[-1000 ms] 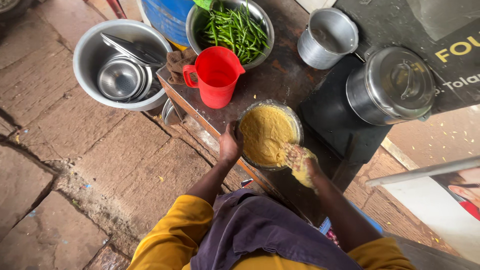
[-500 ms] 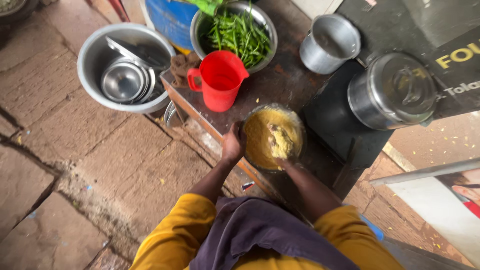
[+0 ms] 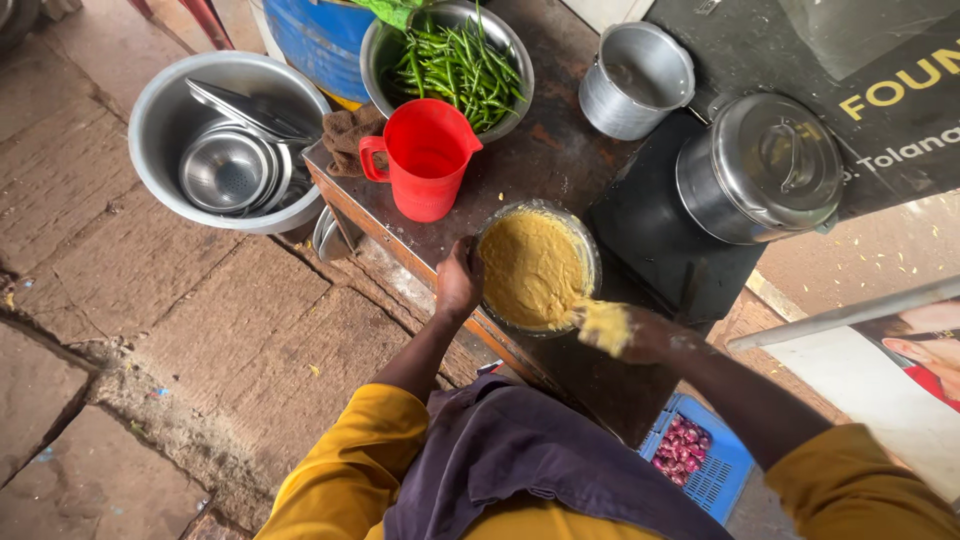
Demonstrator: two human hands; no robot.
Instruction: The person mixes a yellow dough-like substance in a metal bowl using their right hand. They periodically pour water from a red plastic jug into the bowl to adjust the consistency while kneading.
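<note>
A steel bowl (image 3: 590, 250) full of thick yellow batter (image 3: 530, 268) sits at the near edge of a dark wooden table (image 3: 545, 160). My left hand (image 3: 458, 282) grips the bowl's left rim. At the bowl's near right rim is my right hand (image 3: 625, 330), its fingers coated in batter and closed around a lump of it.
A red plastic jug (image 3: 428, 160) stands behind the bowl. Beyond it are a bowl of green chillies (image 3: 455, 60), a steel pot (image 3: 636, 80) and a lidded pot (image 3: 760, 165). A basin of steel dishes (image 3: 230, 140) sits on the stone floor, left. A blue crate of onions (image 3: 690, 450) is below the table.
My right hand was down in the batter half a second ago; it has drawn back out to the bowl's near right rim with batter on it. My left hand stays on the rim.
</note>
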